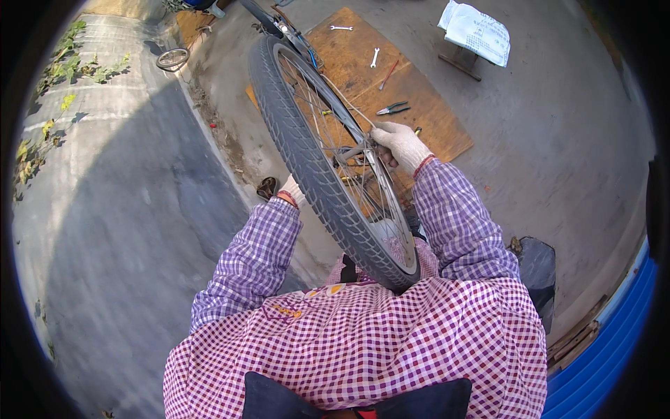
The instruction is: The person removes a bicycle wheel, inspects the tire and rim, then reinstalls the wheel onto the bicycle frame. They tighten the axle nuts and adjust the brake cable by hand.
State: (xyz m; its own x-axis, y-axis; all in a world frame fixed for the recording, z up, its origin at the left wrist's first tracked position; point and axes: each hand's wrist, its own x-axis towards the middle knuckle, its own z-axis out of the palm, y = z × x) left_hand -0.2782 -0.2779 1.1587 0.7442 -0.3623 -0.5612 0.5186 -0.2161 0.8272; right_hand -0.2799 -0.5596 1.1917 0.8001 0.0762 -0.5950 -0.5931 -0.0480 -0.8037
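Observation:
A bicycle wheel with a black treaded tyre (pixel 283 122) leans upright against my checked apron (pixel 349 335), attached to a metal frame part. My right hand (pixel 399 145), in a pale knit glove, is closed at that part near the hub, by a thin pale rod or cable; exactly what it grips is unclear. My left hand (pixel 292 187), also gloved, is behind the tyre's left side, its fingers hidden. Beyond the wheel, pliers (pixel 394 108), two wrenches (pixel 374 58) and a red-handled screwdriver (pixel 388 75) lie on a stained wooden board (pixel 433 126).
A stool with a white printed sack (pixel 473 35) stands at the upper right. A loose ring-like part (pixel 172 60) lies upper left beside a pale sloping surface with leafy plants (pixel 70 63). A dark block (pixel 537 279) and blue corrugated sheet (pixel 607 349) are at my right.

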